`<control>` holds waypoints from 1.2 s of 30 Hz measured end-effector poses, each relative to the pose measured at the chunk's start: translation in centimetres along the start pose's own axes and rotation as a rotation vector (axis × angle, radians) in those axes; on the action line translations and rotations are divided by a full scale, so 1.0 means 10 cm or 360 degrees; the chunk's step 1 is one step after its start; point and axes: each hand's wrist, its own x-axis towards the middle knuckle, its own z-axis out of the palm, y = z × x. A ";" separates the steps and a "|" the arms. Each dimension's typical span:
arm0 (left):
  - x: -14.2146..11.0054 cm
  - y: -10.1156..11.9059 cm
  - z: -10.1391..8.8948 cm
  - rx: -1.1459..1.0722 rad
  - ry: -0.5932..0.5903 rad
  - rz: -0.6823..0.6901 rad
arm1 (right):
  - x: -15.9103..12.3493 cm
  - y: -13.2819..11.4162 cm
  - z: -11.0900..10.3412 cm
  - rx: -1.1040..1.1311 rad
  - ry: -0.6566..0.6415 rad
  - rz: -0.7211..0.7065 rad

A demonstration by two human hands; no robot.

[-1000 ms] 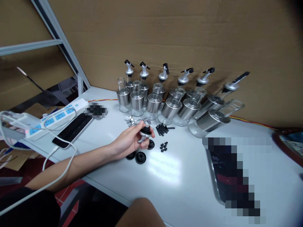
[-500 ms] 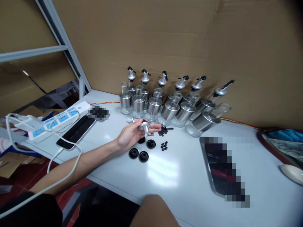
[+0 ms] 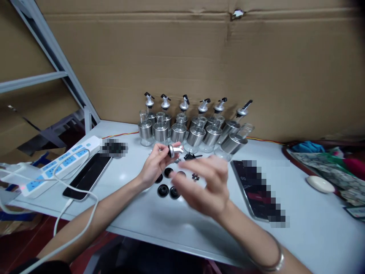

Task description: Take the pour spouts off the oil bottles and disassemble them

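Observation:
A silver bottle pourer [image 3: 173,151] with a black ring at its base is pinched between the thumb and fingers of my left hand [image 3: 152,167], its spout pointing right. My right hand [image 3: 209,186], slightly blurred, hovers over the table with thumb and fingers apart and nothing visible in it. Several round black stopper pieces [image 3: 163,190] lie below the hands, some partly covered by my right hand. Small black bits [image 3: 195,177] and a pile of thin black lever pieces [image 3: 191,156] lie between the hands and the bottles.
Open-necked glass bottles with steel sleeves [image 3: 178,133] stand in front of a row capped with pourers [image 3: 184,103]. On the left are a power strip [image 3: 67,161], a phone [image 3: 87,177] and a white cable [image 3: 95,207]. Another phone [image 3: 251,194] and a white oval object [image 3: 321,184] lie right.
My right hand has come into view over the table from the right. The pourer in my left hand has turned, its spout now pointing right instead of down. The camera view has shifted.

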 end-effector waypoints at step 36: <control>0.14 -0.01 -0.18 0.2885 -0.0264 0.1953 | -0.08 0.39 0.16 0.0416 -0.0085 0.0296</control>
